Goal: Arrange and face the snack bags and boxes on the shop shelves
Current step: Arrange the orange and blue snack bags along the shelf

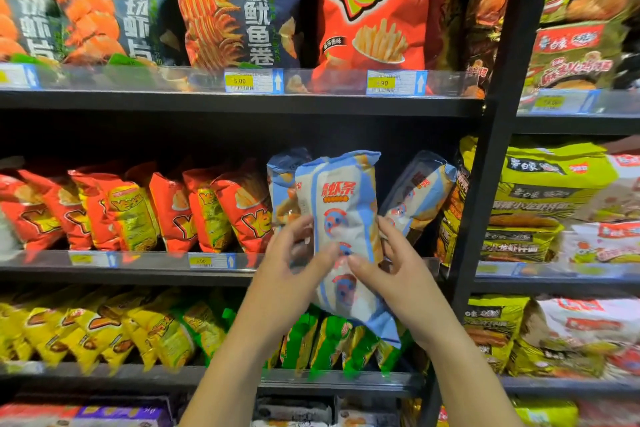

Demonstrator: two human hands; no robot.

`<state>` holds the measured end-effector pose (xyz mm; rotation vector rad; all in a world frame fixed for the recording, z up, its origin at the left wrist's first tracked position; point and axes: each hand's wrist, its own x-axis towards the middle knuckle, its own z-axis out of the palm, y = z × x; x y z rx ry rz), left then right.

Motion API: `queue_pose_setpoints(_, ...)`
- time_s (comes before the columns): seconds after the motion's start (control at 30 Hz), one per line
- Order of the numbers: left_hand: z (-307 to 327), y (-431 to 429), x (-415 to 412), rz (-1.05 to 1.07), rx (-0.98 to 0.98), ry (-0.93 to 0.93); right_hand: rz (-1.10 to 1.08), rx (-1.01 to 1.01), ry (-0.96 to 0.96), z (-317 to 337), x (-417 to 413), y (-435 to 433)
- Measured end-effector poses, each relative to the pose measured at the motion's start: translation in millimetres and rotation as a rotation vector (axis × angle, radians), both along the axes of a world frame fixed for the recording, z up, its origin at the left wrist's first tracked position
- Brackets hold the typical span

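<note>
A white and blue snack bag (pixel 346 204) with red lettering is held upright in front of the middle shelf (pixel 138 272). My left hand (pixel 289 263) grips its left edge and my right hand (pixel 398 270) grips its right edge, thumbs on the front. Behind it stand two more bags of the same kind, one at the left (pixel 282 184) and one leaning at the right (pixel 419 194). Red snack bags (pixel 173 211) fill the middle shelf to the left.
Large dark and red bags (pixel 374 7) stand on the top shelf behind price tags (pixel 252 81). Yellow bags (pixel 104 329) and green bags (pixel 329 343) fill the lower shelf. A black upright post (pixel 491 149) divides off the right bay of green noodle packs (pixel 540 198).
</note>
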<state>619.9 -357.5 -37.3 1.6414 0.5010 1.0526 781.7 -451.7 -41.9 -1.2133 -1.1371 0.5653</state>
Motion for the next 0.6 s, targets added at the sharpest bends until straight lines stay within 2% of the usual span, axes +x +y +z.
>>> queue_pose_setpoints(0.17,-19,0,3,0.084,0.025,0.108,0.019,-0.009,-0.159,-15,-5,-5)
queue_pose_setpoints(0.27,-21,3,0,0.070,-0.019,0.025,0.046,0.002,-0.163,-20,-3,-7)
queue_pose_setpoints(0.5,-23,11,-4,-0.088,-0.213,-0.164,-0.073,0.053,0.001,-21,14,-2)
queue_pose_setpoints(0.6,-25,14,0,-0.143,-0.331,-0.230,0.027,-0.040,0.092,-21,18,3)
